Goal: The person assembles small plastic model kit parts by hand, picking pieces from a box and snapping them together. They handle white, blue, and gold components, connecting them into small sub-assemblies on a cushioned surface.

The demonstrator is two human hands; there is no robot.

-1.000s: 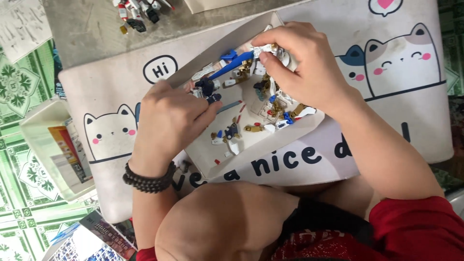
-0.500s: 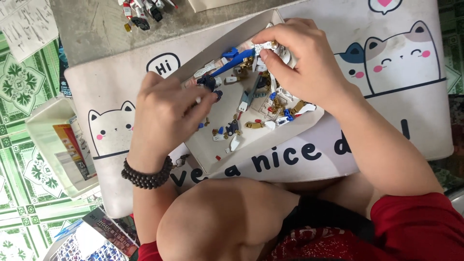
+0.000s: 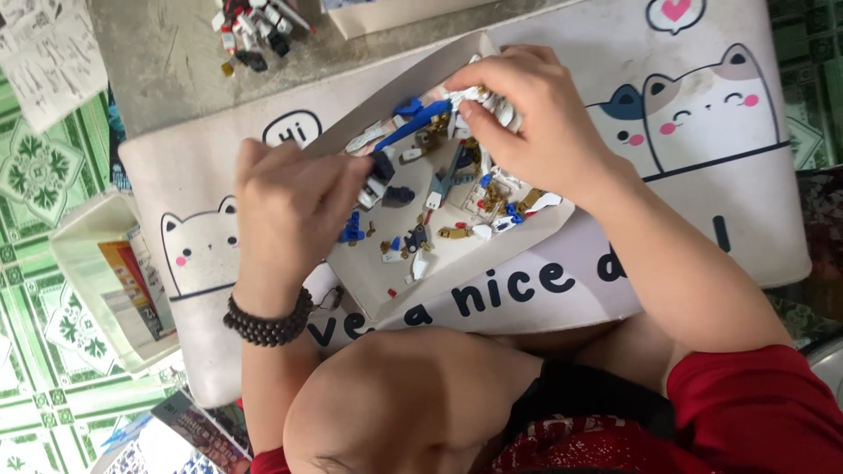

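A shallow white cardboard tray [image 3: 369, 294] lies on a pale cat-print mat [image 3: 702, 175] and holds several small blue, white and gold model-kit parts [image 3: 457, 215]. My left hand [image 3: 294, 206], with a black bead bracelet at the wrist, pinches a small dark and white part [image 3: 379, 171] at the tray's left edge. My right hand [image 3: 527, 118] reaches into the tray's far end with its fingers closed on small white and gold parts [image 3: 492, 101]. A long blue part [image 3: 413, 123] lies between the two hands.
A partly built red, white and black model figure [image 3: 255, 26] lies on the grey floor beyond the mat. A printed instruction sheet [image 3: 44, 53] is at the top left. An open white box [image 3: 105, 281] with booklets stands left of the mat. My bare knee [image 3: 413, 404] is below the tray.
My left hand has shifted left and turned, lifting its small part from the tray's middle to the left edge. My right hand stays at the far end, fingers working the parts.
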